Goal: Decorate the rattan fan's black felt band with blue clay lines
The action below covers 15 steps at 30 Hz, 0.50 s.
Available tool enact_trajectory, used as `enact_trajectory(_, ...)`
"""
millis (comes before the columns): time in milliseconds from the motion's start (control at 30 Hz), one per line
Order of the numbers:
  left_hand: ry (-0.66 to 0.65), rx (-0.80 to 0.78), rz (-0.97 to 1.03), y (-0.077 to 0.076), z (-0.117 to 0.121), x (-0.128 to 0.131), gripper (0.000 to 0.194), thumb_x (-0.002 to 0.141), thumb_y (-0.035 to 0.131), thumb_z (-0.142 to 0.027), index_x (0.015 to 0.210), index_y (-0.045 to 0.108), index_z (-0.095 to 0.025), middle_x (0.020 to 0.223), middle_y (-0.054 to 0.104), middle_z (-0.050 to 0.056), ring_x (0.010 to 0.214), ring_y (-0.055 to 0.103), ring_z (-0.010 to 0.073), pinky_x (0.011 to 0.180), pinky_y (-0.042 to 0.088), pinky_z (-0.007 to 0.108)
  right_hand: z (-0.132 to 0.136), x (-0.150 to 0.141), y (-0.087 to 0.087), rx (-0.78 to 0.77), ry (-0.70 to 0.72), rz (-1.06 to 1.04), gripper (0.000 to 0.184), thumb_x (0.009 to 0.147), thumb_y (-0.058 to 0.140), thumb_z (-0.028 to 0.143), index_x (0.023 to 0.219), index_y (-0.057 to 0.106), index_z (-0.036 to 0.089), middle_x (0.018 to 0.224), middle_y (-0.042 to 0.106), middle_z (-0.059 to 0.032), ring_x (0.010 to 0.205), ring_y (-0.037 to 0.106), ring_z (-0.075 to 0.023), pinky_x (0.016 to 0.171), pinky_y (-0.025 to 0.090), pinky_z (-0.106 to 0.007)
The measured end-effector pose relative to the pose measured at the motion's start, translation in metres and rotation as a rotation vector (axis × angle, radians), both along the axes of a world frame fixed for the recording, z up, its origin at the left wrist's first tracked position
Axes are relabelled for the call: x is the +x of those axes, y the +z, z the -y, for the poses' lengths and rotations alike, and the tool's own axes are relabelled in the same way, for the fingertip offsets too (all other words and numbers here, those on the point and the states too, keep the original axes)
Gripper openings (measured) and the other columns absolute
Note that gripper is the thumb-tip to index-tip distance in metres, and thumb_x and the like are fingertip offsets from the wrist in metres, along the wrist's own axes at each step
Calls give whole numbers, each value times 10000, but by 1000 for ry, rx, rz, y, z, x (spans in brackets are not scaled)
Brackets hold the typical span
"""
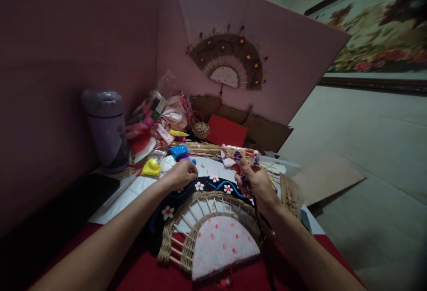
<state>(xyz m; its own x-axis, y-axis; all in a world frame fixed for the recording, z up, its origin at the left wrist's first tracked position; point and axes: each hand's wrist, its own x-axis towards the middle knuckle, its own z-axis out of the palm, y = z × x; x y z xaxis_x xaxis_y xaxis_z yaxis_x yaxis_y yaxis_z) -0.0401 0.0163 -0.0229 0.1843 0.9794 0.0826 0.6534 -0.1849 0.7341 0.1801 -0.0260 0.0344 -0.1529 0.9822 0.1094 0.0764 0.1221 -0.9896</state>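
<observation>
A handmade fan (213,224) lies on the red table in front of me. It has a pink dotted centre, wicker spokes and a black rim with small white flowers. My left hand (182,173) is curled into a loose fist on the fan's upper left rim, pinching something too small to make out. My right hand (255,182) is closed at the fan's upper right rim and holds a small clear packet of beads (240,154) above it.
A purple flask (106,126) stands at the left by the pink partition. Behind the fan lie wooden sticks (200,148), a twine ball (201,129), red card (227,131), blue and yellow bits and fabric scraps. A finished brown fan (228,60) hangs on the partition.
</observation>
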Motion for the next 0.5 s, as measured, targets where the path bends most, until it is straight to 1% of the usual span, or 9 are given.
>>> enact_trajectory(167, -2, -10, -5, 7, 5, 1, 127, 646, 523, -159, 667, 647, -145, 577, 575, -3, 552, 516, 128, 492, 347, 219, 4, 30, 7, 111, -134, -84, 470, 719, 597, 631, 723, 499, 171, 502, 465, 50, 364, 355, -47, 311, 278, -153)
enact_trajectory(267, 7, -15, -5, 11, 9, 3, 127, 648, 517, -163, 669, 642, -152, 548, 548, -15, 525, 500, 123, 479, 346, 220, 7, 58, 10, 171, -298, -61, 486, 687, 624, 638, 716, 505, 168, 508, 467, 46, 368, 352, -46, 316, 282, -161)
enact_trajectory(333, 10, -15, -2, 12, 10, 3, 127, 650, 516, -174, 670, 640, -156, 535, 535, -21, 513, 494, 122, 477, 349, 222, 6, 85, 10, 201, -449, -20, 511, 656, 641, 652, 691, 505, 162, 511, 472, 40, 369, 347, -40, 317, 281, -161)
enact_trajectory(433, 5, -13, 7, 11, 7, 3, 119, 641, 518, -189, 649, 631, -154, 544, 544, -19, 524, 502, 125, 499, 362, 228, 4, 138, 7, 218, -671, 21, 546, 600, 652, 683, 725, 509, 170, 540, 501, 20, 372, 366, -51, 313, 292, -177)
enact_trajectory(500, -1, -11, 14, 9, 4, 3, 110, 627, 523, -194, 632, 625, -153, 552, 555, -15, 547, 514, 131, 520, 369, 230, 6, 180, 2, 242, -868, 138, 523, 647, 587, 693, 691, 495, 180, 586, 538, -40, 375, 378, -57, 323, 315, -208)
